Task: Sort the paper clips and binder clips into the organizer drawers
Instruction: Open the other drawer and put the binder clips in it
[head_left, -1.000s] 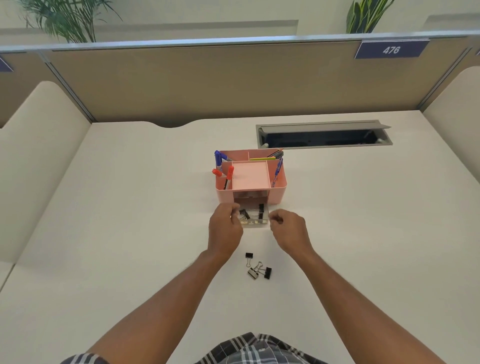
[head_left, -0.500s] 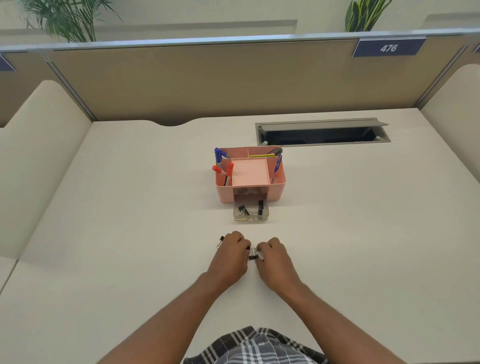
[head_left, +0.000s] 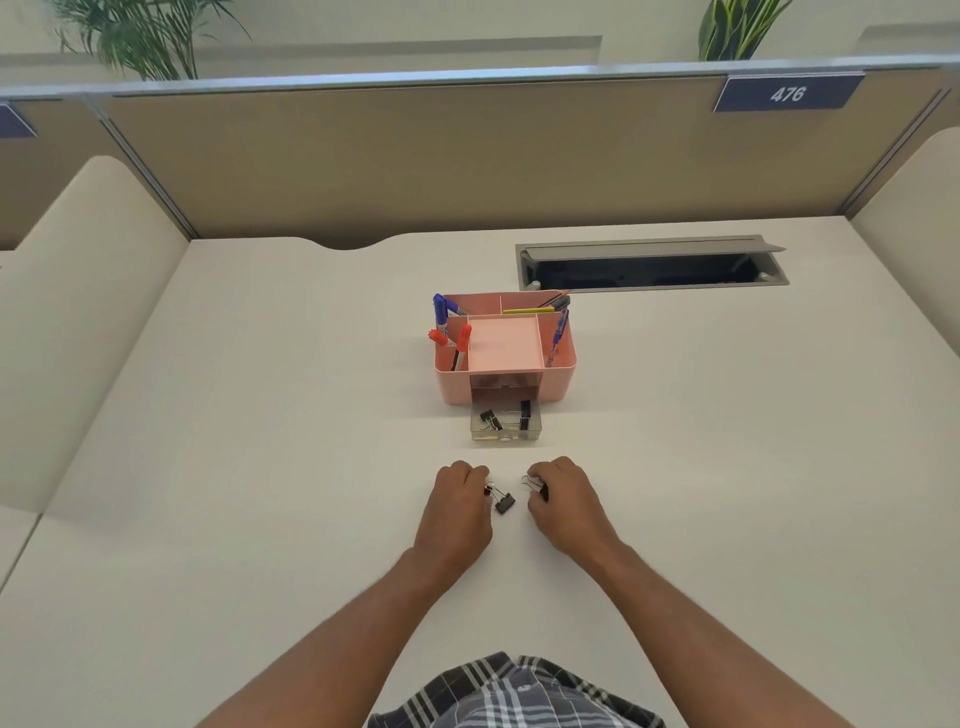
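A: Head view, lower centre: what are the hands doing?

B: The left hand (head_left: 460, 501) is curled on the desk (head_left: 234, 493), fingertips pinched on the wire handle of a black binder clip (head_left: 503, 501); that clip's body lies on the desk between the two hands; the right hand (head_left: 563, 504) is curled as well, closed round a second clip (head_left: 535, 485) whose silver loops poke out at the thumb side.

A: And the organizer?

B: The pink organizer (head_left: 506, 353) stands at mid-frame, just above the hands; its clear drawer (head_left: 506, 425) is pulled out towards the camera and holds two black clips, one at its left (head_left: 490, 419), one at its right (head_left: 525, 414); pens with blue and red caps stand in the side slots.

A: Anything else?

B: An open cable hatch (head_left: 649, 265) at upper right of the desk; a "476" sign (head_left: 788, 93) on the partition above it; plaid cloth at the bottom edge; I cannot tell any paper clips apart.
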